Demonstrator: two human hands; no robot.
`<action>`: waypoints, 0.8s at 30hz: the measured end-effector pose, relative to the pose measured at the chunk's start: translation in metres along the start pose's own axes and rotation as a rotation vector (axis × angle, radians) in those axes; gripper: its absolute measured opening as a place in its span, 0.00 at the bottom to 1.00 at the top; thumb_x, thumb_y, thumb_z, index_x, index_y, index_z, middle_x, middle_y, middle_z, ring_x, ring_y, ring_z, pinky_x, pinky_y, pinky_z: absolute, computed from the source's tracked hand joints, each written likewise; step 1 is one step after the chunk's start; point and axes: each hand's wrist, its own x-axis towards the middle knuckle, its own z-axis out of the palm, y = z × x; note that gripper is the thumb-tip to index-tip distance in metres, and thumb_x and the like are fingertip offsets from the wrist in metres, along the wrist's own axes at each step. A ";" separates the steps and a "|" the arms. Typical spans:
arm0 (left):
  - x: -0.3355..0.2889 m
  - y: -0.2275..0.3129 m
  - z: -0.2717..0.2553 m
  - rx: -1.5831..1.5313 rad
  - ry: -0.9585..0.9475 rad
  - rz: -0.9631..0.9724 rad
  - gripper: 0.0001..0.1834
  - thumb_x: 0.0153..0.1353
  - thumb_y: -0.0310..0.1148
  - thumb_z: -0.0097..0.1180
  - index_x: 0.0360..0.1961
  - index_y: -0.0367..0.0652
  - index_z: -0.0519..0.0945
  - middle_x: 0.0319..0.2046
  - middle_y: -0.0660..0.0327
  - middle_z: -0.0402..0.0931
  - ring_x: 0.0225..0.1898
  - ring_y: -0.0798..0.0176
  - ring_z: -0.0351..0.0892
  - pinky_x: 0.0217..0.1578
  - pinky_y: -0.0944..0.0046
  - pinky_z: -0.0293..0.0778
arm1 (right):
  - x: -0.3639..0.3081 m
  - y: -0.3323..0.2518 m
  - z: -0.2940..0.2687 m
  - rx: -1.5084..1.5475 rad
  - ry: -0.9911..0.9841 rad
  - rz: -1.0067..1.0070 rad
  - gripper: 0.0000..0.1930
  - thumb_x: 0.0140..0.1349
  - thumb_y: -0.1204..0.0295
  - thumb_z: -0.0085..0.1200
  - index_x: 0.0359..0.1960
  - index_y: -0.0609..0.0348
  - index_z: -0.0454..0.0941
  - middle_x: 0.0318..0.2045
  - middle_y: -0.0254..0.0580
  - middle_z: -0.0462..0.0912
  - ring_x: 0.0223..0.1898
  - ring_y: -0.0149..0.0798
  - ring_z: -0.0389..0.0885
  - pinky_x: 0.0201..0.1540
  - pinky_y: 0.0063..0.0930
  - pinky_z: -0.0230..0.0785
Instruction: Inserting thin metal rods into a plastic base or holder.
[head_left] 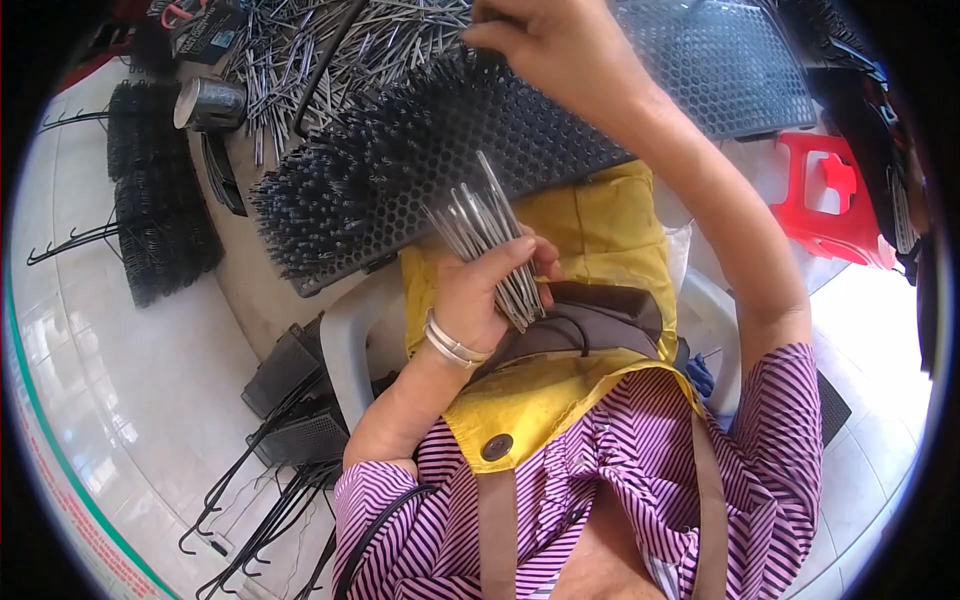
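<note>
My left hand (478, 292) is wrapped round a bundle of thin metal rods (490, 225), held tilted in front of the yellow apron (610, 215). One rod sticks up higher than the others. Beyond it lies a long black perforated board (560, 130), its left part crowded with upright dark pins (325, 195). Many holes toward its right show no pins. Over the board's far edge, my right hand (545, 35) has its fingers pinched together. What those fingertips hold, if anything, cannot be made out.
A heap of loose metal rods (350, 50) lies beyond the board, beside a tin can (212, 104). A second perforated board (715, 70) sits at the far right, near a red stool (825, 195). Black brush-like pieces with hooked wires (150, 200) lie at the left.
</note>
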 end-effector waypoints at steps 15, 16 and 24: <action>0.001 -0.002 0.002 0.023 0.005 0.016 0.06 0.53 0.25 0.49 0.33 0.37 0.72 0.25 0.54 0.74 0.27 0.59 0.76 0.20 0.66 0.74 | 0.013 -0.006 0.004 -0.125 -0.086 -0.137 0.04 0.40 0.80 0.45 0.13 0.69 0.68 0.14 0.61 0.68 0.22 0.59 0.71 0.23 0.44 0.63; 0.001 -0.002 0.002 0.019 0.001 0.014 0.06 0.53 0.25 0.49 0.33 0.37 0.72 0.25 0.54 0.74 0.27 0.59 0.76 0.20 0.65 0.74 | 0.012 -0.004 0.005 -0.118 -0.065 -0.166 0.03 0.40 0.81 0.45 0.13 0.69 0.67 0.13 0.60 0.68 0.21 0.59 0.71 0.22 0.44 0.62; 0.001 -0.001 0.002 -0.005 0.005 0.005 0.05 0.53 0.25 0.50 0.32 0.37 0.73 0.25 0.54 0.75 0.27 0.58 0.76 0.20 0.65 0.74 | 0.014 0.006 0.015 0.002 -0.013 -0.330 0.05 0.38 0.83 0.48 0.14 0.66 0.64 0.11 0.56 0.66 0.18 0.57 0.70 0.21 0.41 0.62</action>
